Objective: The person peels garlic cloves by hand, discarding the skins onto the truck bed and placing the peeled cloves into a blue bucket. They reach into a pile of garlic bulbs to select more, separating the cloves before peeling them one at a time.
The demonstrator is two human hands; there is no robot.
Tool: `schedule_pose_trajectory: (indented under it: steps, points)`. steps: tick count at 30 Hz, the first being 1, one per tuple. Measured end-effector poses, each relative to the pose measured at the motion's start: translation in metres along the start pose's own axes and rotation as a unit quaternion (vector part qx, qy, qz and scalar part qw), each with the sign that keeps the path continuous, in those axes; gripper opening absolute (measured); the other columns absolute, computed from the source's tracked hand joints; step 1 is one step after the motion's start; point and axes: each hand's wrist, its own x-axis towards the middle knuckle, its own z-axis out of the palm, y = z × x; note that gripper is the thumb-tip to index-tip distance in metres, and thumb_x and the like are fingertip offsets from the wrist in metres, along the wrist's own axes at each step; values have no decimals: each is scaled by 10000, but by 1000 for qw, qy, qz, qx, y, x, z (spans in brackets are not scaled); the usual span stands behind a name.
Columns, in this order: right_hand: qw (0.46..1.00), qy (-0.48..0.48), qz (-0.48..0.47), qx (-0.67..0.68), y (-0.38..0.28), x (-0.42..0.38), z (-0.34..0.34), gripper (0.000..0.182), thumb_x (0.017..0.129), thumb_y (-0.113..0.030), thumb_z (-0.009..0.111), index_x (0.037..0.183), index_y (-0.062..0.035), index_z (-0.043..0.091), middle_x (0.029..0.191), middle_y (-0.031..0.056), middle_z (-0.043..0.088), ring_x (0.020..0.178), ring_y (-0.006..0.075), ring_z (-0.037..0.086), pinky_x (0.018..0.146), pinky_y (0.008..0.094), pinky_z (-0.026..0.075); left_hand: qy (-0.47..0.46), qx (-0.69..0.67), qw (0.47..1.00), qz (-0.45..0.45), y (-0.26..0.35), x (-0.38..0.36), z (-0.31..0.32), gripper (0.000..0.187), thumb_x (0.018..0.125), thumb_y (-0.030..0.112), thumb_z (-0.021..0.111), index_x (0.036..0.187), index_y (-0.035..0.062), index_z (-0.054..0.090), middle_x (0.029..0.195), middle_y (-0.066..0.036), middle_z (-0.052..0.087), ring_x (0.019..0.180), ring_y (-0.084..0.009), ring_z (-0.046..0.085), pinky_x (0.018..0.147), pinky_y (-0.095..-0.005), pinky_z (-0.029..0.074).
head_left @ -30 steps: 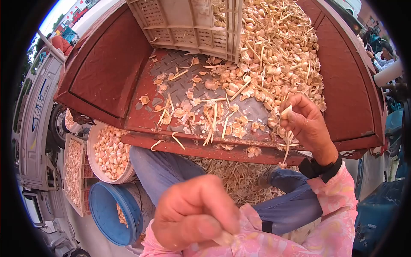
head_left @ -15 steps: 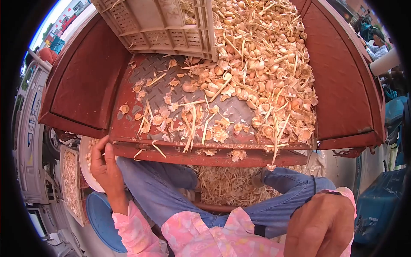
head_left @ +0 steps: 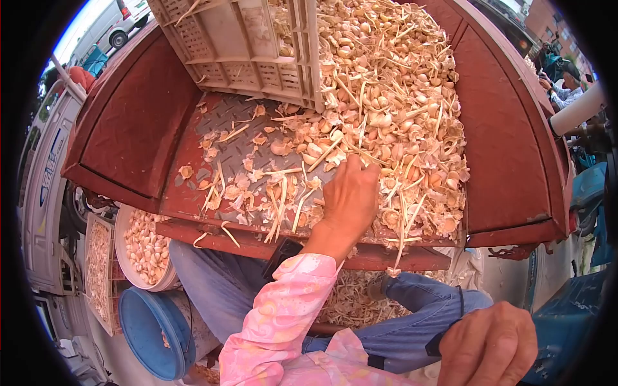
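Observation:
My left hand (head_left: 351, 193) reaches over the front of the garlic heap, back of the hand up. Its fingers are curled down at the edge of the loose garlic cloves (head_left: 386, 122), and whatever they pinch is hidden. Dry stalks (head_left: 404, 215) and papery skins lie beside it. Low on the right, in front of my body, my right hand (head_left: 492, 344) is closed with fingers bent. What it may hold is out of sight.
The heap lies on a red metal cart bed (head_left: 515, 128) with raised sides. A plastic crate (head_left: 248, 71) stands tilted at the back. On the left are a white bucket (head_left: 172, 278) of cloves, a blue bucket (head_left: 187, 350) and another crate (head_left: 96, 309). A person (head_left: 566, 87) is at far right.
My left hand has moved from the cart's left front edge rightward to the garlic heap. The view has shifted a little, showing more of the buckets. My right hand stays low and closed.

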Motion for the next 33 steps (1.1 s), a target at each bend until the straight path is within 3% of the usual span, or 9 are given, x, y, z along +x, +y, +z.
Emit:
schedule_pose_trajectory:
  steps: [10, 13, 14, 17, 21, 23, 27, 31, 33]
  points:
    - [1000, -6, -25, -17, 0, 0, 6, 42, 733, 106, 625, 753, 73, 639, 827, 229, 628, 657, 298, 645, 557, 297, 555, -58, 50, 996, -48, -37, -7, -17, 216, 765, 51, 571, 973, -4, 587, 859, -204, 574, 781, -352, 599, 693, -431, 487]
    - [999, 34, 2, -31, 4, -6, -3, 73, 736, 83, 646, 801, 58, 625, 851, 219, 615, 729, 278, 626, 629, 299, 529, 27, -163, 983, -84, -47, -20, -38, 252, 775, 109, 646, 999, 16, 580, 853, -95, 606, 695, -195, 597, 641, -323, 485]
    - [998, 53, 12, -33, 9, -13, -10, 90, 742, 72, 653, 822, 53, 616, 868, 219, 609, 773, 275, 619, 674, 305, 519, -28, -358, 922, -147, -52, -25, -42, 302, 845, 126, 612, 1108, 1, 534, 885, -65, 598, 695, -106, 562, 623, -223, 478]
    - [967, 221, 87, -94, 28, -23, -18, 156, 768, 51, 651, 894, 38, 560, 917, 212, 585, 847, 236, 609, 762, 308, 502, -54, -702, 670, -235, -44, -41, -68, 278, 901, 155, 555, 1118, -14, 513, 891, -66, 589, 700, -94, 559, 613, -187, 479]
    - [889, 291, 158, -317, 67, -26, -66, 160, 785, 8, 650, 899, 3, 538, 906, 92, 576, 792, 123, 589, 715, 259, 488, -48, -839, 490, -232, -35, -62, -60, 330, 950, 240, 466, 1171, -4, 471, 887, -72, 603, 714, -100, 585, 644, -192, 504]
    - [836, 213, 172, -475, 76, -29, -76, 146, 767, -12, 674, 862, -13, 563, 903, 78, 577, 769, 127, 592, 694, 262, 483, -48, -849, 454, -264, -31, -68, -50, 363, 970, 303, 395, 1192, 21, 444, 914, -78, 597, 824, -145, 599, 734, -278, 517]
    - [624, -42, 127, -770, 90, -18, -68, 150, 731, -85, 683, 855, -41, 610, 858, 86, 583, 727, 242, 598, 628, 304, 482, -47, -866, 380, -321, -26, -78, -32, 371, 986, 348, 297, 1173, 63, 444, 983, -80, 583, 947, -205, 577, 809, -369, 490]
    - [749, 38, 73, -657, 100, -17, -81, 130, 751, -91, 655, 857, -33, 609, 790, 79, 590, 745, 256, 589, 638, 348, 478, -29, -871, 342, -353, -26, -76, -40, 357, 981, 346, 324, 1136, 54, 458, 874, -49, 552, 832, -178, 552, 686, -287, 494]
    - [697, 139, 119, -694, 88, -18, -115, 85, 788, -54, 616, 858, -8, 603, 786, 121, 584, 726, 282, 589, 629, 345, 468, -73, -916, 280, -279, -49, -83, -47, 353, 979, 338, 343, 1129, 41, 462, 777, -23, 506, 739, -151, 511, 594, -235, 472]
